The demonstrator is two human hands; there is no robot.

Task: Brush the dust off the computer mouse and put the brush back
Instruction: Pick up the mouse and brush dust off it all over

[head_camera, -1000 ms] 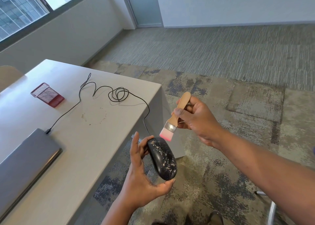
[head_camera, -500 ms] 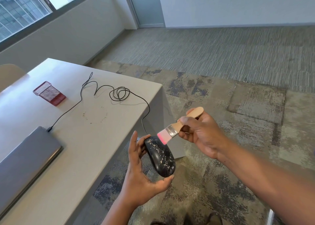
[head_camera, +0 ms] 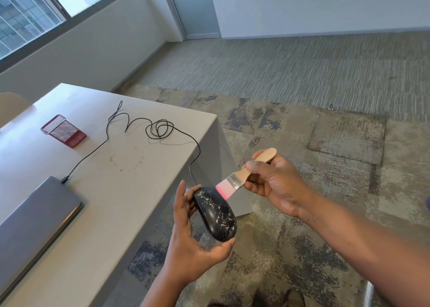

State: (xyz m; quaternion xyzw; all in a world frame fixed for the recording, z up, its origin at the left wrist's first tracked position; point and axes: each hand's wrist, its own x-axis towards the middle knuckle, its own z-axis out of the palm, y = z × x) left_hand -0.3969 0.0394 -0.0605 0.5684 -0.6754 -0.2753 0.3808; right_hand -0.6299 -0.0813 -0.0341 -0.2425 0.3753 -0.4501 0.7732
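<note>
Mouse (head_camera: pixel 215 213) held off the table edge, cradled in the left hand (head_camera: pixel 193 239); fingers (head_camera: pixel 181 204) lie straight up along its far side, thumb hooked under its near end, so the mouse sits between fingers and thumb, top face up; pale dust specks cover most of its black shell, thickest toward the thumb end.

Right hand (head_camera: pixel 277 185) pinches the brush (head_camera: pixel 242 178) by its wooden handle; thumb on top, curled fingers beneath, handle end poking out past the knuckles; pink bristles point down and toward the left hand's fingertips, just at the mouse's cord end, touching it or a hair off; cannot tell which.

Progress, as judged: brushing barely under way; the shell is still heavily speckled, so nearly all the sweeping is left; strokes likely need to run from the cord end toward the thumb end, with the mouse turned for its sides.

Putting back: the brush is not yet returned; a red mesh holder (head_camera: pixel 64 131) lies on its side on the table (head_camera: pixel 111 225), well apart from both hands, beyond the looped cord (head_camera: pixel 160 129); probably the brush's home, though nothing confirms that.

A closed laptop (head_camera: pixel 35 223) sits beside the left forearm's side of the table, cord plugged into it; some crumbs of dirt lie on the tabletop between cord and laptop.
</note>
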